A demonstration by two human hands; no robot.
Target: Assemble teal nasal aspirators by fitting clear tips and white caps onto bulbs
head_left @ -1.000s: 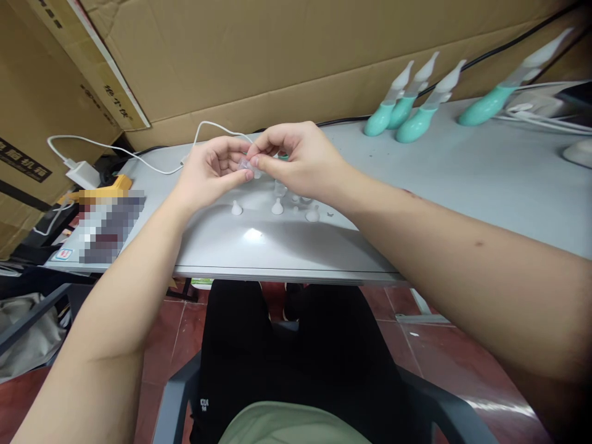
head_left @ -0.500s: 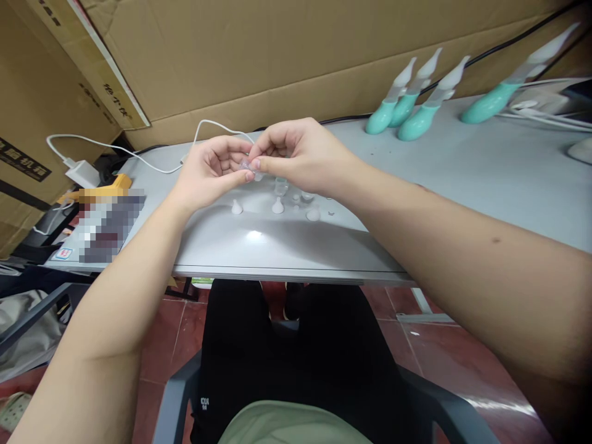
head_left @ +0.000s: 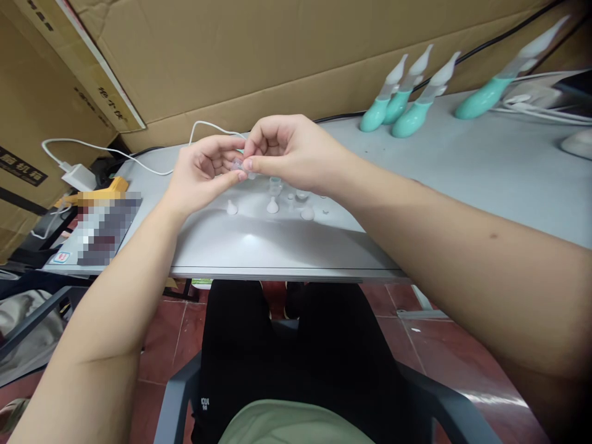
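My left hand (head_left: 197, 176) is closed by thumb and fingers on a small clear plastic piece (head_left: 237, 164), held just above the desk. From the other side, my right hand (head_left: 300, 154) pinches the same piece between thumb and forefinger; the fingers partly cover it. Below the hands a white cone-shaped tip (head_left: 232, 208) stands on the desk. Another white tip (head_left: 272, 206) is to its right, in front of a clear cup-like part (head_left: 275, 185). A pale rounded piece (head_left: 307, 213) lies farther right, among several tiny parts, some behind my right wrist.
Several teal bulb nasal aspirators with white tips, one being this aspirator (head_left: 411, 117), lie at the back right. A white cable and charger (head_left: 79, 177), a yellow object (head_left: 115, 188) and a blurred-out flat item (head_left: 108, 231) are at left. Cardboard (head_left: 277, 55) stands behind the grey desk (head_left: 462, 166).
The whole view has shifted slightly, so things appear a little farther left. Both hands keep their hold on the clear piece, with hardly any finger movement.
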